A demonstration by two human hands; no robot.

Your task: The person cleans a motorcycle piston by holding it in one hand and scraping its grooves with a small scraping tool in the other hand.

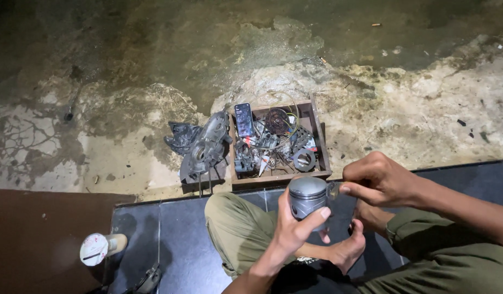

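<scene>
My left hand (295,226) grips a grey metal piston (307,197) from below, its domed crown facing up. Just to the piston's right, my right hand (379,179) pinches something small and thin against the piston's upper edge; what it is I cannot tell. Both hands hover over my folded legs in olive trousers (238,228), with my bare foot (346,250) beneath them.
A shallow wooden tray (319,147) of gears, rings, small engine parts and a phone lies on the stained concrete ahead. A grey engine casing (203,148) leans beside it on the left. A white-capped bottle (99,247) lies on the dark tiles at lower left.
</scene>
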